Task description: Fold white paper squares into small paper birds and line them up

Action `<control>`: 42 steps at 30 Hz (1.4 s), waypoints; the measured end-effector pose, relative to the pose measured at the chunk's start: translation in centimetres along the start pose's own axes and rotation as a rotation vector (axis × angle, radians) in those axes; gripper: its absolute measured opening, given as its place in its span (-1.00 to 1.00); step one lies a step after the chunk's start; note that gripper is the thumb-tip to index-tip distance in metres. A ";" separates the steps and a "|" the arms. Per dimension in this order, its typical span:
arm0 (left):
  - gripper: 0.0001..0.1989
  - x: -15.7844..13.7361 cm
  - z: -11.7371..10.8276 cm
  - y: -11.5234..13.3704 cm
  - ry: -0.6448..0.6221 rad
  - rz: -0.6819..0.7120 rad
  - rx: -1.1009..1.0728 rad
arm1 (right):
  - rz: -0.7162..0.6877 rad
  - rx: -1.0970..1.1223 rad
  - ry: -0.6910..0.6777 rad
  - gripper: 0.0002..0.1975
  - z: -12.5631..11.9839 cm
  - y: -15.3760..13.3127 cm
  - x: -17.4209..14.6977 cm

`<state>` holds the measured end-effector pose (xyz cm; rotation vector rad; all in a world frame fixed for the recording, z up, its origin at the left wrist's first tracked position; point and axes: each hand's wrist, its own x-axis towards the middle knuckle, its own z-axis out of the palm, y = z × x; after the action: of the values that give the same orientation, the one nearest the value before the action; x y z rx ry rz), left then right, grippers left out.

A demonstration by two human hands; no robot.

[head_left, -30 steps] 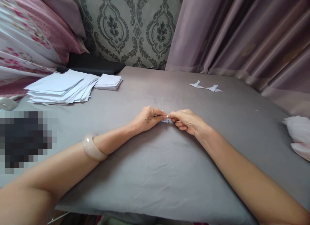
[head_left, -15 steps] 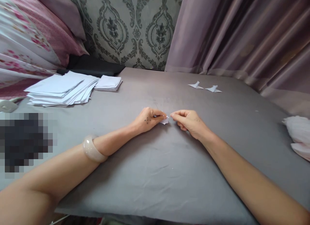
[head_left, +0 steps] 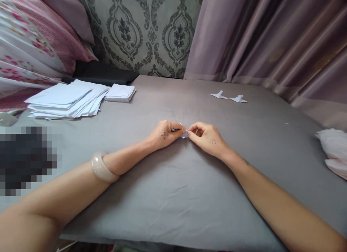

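Between my hands, just above the grey cloth surface, is a small piece of folded white paper (head_left: 184, 135). My left hand (head_left: 168, 133) pinches it between thumb and fingers and covers most of it. The thumb and index finger of my right hand (head_left: 206, 137) are pinched together at the paper's right edge. Its exact folds are too small and hidden to make out. A pale bangle (head_left: 102, 167) sits on my left forearm. Farther back on the right lie two small folded white paper shapes (head_left: 218, 95), each with an upright tip.
Stacked large white sheets (head_left: 62, 96) lie at the back left, beside a smaller stack of paper squares (head_left: 120, 93). Behind them is a black cloth (head_left: 105, 72). Purple curtains (head_left: 244, 35) hang at the back right; a white bundle (head_left: 334, 147) lies at the right edge.
My right hand has moved slightly left and turned, closing the gap so its fingertips now meet the folded paper. The left hand keeps its pinch in nearly the same place.
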<state>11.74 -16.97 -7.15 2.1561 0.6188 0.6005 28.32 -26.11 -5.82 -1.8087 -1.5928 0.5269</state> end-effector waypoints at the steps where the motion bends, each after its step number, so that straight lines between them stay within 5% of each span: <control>1: -0.74 0.0 0.0 0.0 0.004 -0.006 -0.003 | -0.022 -0.012 0.005 -0.88 0.0 -0.1 0.0; 24: -0.78 0.0 0.1 0.3 0.042 -0.021 0.008 | -0.199 -0.079 0.037 -0.93 0.2 0.3 0.1; 33: -0.86 0.4 -0.3 -0.2 0.033 -0.039 0.338 | -0.213 -0.089 0.139 -0.86 0.2 1.1 0.3; 36: -0.84 0.3 -0.2 -0.4 0.145 -0.040 0.456 | -0.207 -0.070 0.222 -0.85 0.4 1.1 0.2; 38: -0.78 0.2 -0.2 -0.5 0.223 -0.047 0.525 | -0.209 -0.058 0.229 -0.85 0.5 1.1 0.1; 42: -0.61 -0.1 -0.4 -0.7 0.179 -0.070 0.536 | -0.214 -0.068 0.232 -0.85 0.8 1.1 0.1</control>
<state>11.29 -16.37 -7.49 2.5757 1.0431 0.6472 28.60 -25.88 -7.14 -1.6542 -1.6324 0.1598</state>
